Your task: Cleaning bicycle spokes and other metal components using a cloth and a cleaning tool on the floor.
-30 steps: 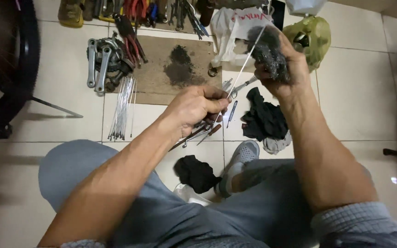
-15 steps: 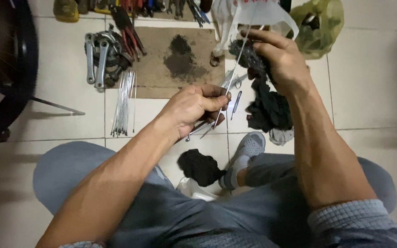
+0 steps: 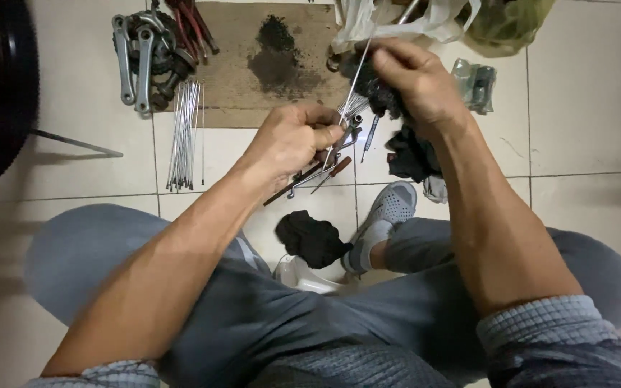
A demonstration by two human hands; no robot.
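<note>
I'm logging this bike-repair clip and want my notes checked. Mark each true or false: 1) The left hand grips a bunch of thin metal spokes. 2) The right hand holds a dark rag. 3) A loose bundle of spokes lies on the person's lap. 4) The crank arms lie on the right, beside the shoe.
1) The left hand grips a bunch of spokes: true.
2) The right hand holds a dark rag: true.
3) False: the loose spoke bundle lies on the tiled floor, left of the hands.
4) False: the crank arms lie at upper left, far from the grey shoe.
</note>
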